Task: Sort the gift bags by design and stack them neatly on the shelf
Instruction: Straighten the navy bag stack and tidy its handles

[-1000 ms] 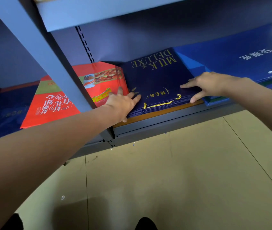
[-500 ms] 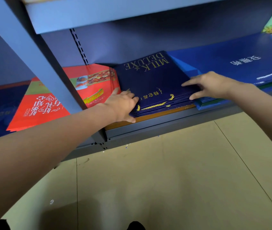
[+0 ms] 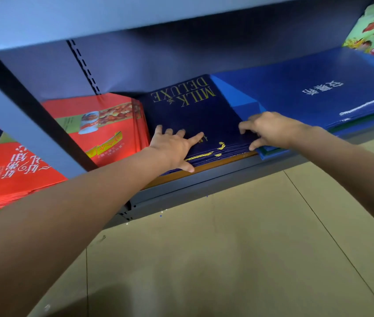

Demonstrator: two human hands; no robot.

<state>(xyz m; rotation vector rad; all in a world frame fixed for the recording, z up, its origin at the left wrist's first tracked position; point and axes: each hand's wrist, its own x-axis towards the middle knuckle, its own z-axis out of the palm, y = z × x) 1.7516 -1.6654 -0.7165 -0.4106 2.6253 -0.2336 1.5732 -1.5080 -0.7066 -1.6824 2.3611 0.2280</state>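
On the metal shelf, my left hand spreads flat atop the glossy navy gift-bag stack; my right hand pinches its right edge.

place: shop | evidence: metal shelving stacked with flat gift bags

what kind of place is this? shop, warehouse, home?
Probably a shop or stockroom. Grey metal shelving with a slotted upright holds flat stacks of printed gift bags: navy "MILK DELUXE" bags, red bags, blue bags.
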